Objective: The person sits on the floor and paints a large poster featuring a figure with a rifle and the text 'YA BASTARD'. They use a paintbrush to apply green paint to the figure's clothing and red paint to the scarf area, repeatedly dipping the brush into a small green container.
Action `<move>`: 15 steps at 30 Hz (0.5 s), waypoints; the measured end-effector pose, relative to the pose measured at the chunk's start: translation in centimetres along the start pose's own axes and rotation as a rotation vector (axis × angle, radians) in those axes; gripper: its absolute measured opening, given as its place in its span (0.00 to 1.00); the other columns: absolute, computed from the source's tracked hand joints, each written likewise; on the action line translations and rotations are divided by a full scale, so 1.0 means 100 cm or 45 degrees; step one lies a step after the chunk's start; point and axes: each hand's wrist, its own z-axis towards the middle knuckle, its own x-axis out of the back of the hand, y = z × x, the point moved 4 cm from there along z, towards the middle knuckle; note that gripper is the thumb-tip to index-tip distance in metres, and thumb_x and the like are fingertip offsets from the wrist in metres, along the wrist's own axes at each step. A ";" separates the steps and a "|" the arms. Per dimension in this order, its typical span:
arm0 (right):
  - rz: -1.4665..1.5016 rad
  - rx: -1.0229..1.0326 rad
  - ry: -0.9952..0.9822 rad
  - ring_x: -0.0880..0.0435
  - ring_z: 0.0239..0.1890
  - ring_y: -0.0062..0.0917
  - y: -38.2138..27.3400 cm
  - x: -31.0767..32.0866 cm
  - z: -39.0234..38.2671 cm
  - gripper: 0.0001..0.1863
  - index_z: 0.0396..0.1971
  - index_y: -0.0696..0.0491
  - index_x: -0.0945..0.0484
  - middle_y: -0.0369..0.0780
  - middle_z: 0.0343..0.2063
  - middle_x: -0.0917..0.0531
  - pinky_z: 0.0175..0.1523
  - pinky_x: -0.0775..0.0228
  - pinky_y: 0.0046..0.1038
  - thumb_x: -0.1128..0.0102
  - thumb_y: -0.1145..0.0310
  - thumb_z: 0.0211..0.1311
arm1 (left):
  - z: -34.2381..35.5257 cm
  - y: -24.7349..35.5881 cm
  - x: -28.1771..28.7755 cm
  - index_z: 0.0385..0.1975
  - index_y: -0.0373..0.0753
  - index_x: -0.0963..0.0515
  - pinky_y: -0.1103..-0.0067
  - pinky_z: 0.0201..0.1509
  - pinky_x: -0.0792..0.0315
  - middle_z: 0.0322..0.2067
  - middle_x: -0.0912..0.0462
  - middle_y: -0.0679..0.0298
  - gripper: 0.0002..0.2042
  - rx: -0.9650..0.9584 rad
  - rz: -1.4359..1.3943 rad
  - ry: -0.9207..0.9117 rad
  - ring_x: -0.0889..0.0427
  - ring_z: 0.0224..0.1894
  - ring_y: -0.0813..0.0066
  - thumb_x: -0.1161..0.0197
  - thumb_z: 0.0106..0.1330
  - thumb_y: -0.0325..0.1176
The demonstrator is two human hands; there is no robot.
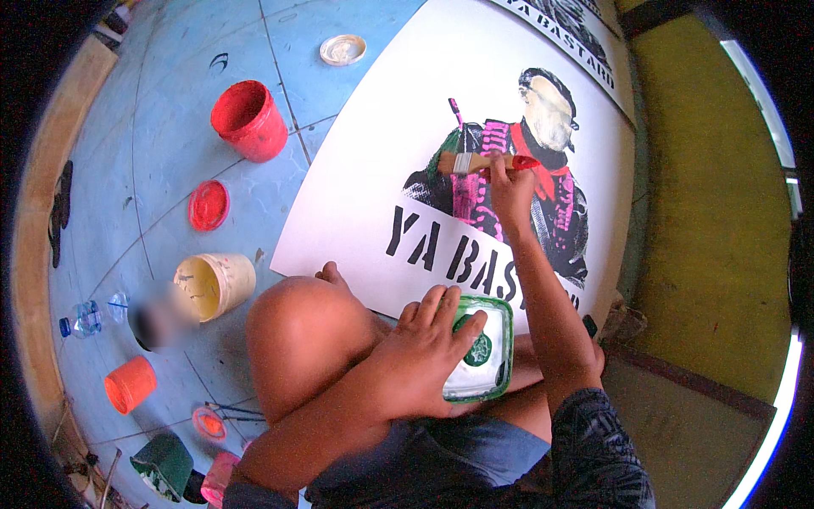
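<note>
My right hand [512, 193] pinches a flat paintbrush [465, 163] by its wooden handle, whose end is red. The bristles touch a green patch at the left shoulder of a printed figure [543, 161] on a large white poster [356, 161]. The figure is black with pink marks and a red scarf. Above my lap, my left hand [405, 360] grips a square white tub [462, 386] with a green-smeared rim. A dab of green paint [477, 348] lies inside it. Fingers of the left hand cover part of its left side.
On the blue tiled floor [178, 68] to the left stand a red paint bucket [264, 131], a cream bucket [227, 284] and an orange pot [131, 384]. A red lid [209, 205], white lid [342, 49] and water bottle [81, 319] lie nearby. Another poster [577, 38] overlaps beyond; a yellow wall [712, 187] borders the right.
</note>
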 end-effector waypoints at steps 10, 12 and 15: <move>0.097 -0.114 -0.053 0.22 0.20 0.20 -0.002 -0.006 -0.011 0.17 0.24 0.60 0.20 0.39 0.18 0.18 0.27 0.32 0.27 0.47 0.62 0.65 | 0.001 0.001 0.000 0.60 0.31 0.41 0.55 0.64 0.45 0.58 0.43 0.33 0.48 -0.003 0.009 -0.021 0.46 0.63 0.37 0.27 0.39 0.51; 0.068 -0.065 -0.003 0.23 0.19 0.20 0.000 -0.007 -0.007 0.17 0.24 0.61 0.20 0.38 0.17 0.19 0.26 0.33 0.27 0.46 0.62 0.65 | 0.001 0.000 -0.001 0.60 0.31 0.41 0.55 0.63 0.44 0.58 0.43 0.33 0.48 -0.005 0.017 -0.024 0.45 0.63 0.38 0.28 0.39 0.51; 0.048 -0.030 0.093 0.24 0.19 0.19 0.004 -0.003 0.006 0.17 0.23 0.61 0.21 0.37 0.16 0.20 0.26 0.34 0.28 0.46 0.63 0.65 | 0.001 0.000 -0.002 0.60 0.31 0.40 0.56 0.63 0.43 0.58 0.43 0.33 0.48 -0.002 0.024 -0.028 0.45 0.63 0.38 0.28 0.40 0.52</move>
